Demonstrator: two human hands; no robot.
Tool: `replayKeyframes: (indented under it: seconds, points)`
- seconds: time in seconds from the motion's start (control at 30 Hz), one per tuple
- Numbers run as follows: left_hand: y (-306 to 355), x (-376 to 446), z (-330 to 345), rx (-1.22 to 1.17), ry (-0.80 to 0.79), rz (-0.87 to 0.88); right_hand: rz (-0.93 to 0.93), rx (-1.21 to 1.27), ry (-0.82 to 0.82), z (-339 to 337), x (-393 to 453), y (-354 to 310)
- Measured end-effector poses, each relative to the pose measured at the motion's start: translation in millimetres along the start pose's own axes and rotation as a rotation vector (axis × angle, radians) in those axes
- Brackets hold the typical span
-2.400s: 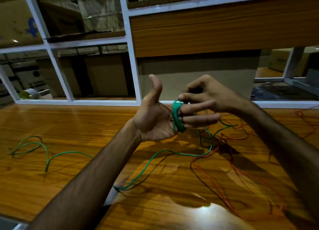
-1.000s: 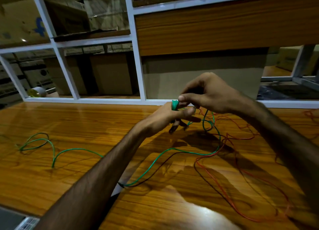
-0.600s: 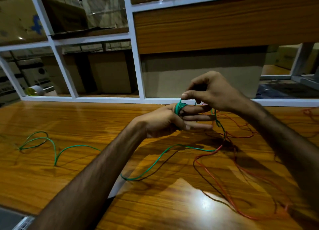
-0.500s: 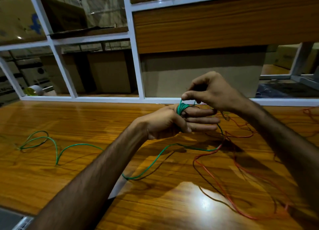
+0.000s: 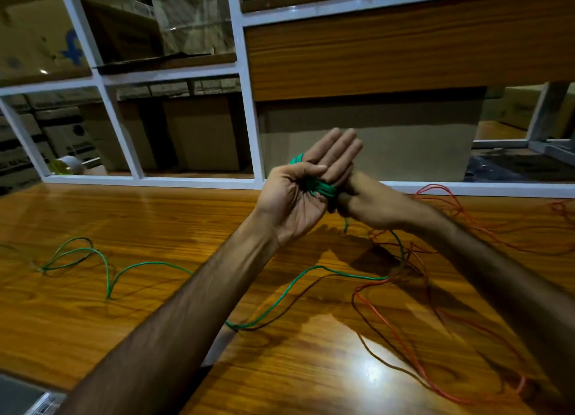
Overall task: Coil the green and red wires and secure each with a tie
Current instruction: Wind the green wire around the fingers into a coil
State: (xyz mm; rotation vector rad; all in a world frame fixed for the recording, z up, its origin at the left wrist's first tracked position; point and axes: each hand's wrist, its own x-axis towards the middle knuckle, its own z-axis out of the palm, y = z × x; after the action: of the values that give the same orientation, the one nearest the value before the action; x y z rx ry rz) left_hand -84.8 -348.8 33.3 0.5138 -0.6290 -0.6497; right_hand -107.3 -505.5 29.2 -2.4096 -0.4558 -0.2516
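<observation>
Fingers [image 5: 337, 153] of the left hand [image 5: 298, 193] stand straight and together, palm up toward the camera, with several turns of the green wire [image 5: 320, 189] wound around their base as on a spool. The right hand [image 5: 373, 206] sits just behind and to the right, touching the coil; its fingers are hidden behind the left hand, so I cannot tell whether they pinch the wire or merely guide it.

From the coil the green wire drops to the surface [image 5: 155, 215], runs near and left under the left forearm, then snakes off to loose loops at the far left. The red wire [image 5: 389, 318] lies uncoiled in a loose tangle on the right, crossing the green one beneath the right wrist.

Both wires look thin, light and springy, judging by the open curves they keep. The turns would likely spring apart if released, so the sound place to hold is across the whole bundle, pinching all turns at once, while feeding the free length close to the coil.
</observation>
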Motion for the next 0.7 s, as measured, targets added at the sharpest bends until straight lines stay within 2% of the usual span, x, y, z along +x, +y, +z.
replayKeyframes:
  seconds: [0.1, 0.27, 0.37, 0.43, 0.57, 0.63, 0.7]
  points:
    - [10.2, 4.7, -8.3, 0.062, 0.158, 0.106, 0.007, -0.05, -0.1, 10.8, 2.6, -5.9]
    - [13.9, 7.5, -20.8, 0.089, 0.261, 0.201, -0.032, -0.248, -0.092, 8.4, 2.5, -14.3]
    - [11.8, 7.5, -28.7, 0.354, 0.302, 0.226, -0.077, -0.261, -0.026, -3.3, -2.0, -22.5]
    - [10.1, 5.3, -31.4, 0.562, 0.296, 0.182, -0.138, -0.277, 0.015, -11.0, -1.7, -25.7]
    - [11.1, -1.4, -30.8, 0.81, 0.308, 0.009, -0.268, -0.24, 0.097, -19.3, -2.6, -30.4]
    - [9.3, -3.9, -32.1, 0.98, 0.235, -0.099, -0.3, -0.218, 0.112, -20.7, -4.2, -31.6]
    - [4.9, -6.4, -30.3, 0.997, 0.13, -0.133, -0.305, -0.204, 0.134, -24.3, -3.8, -30.1]
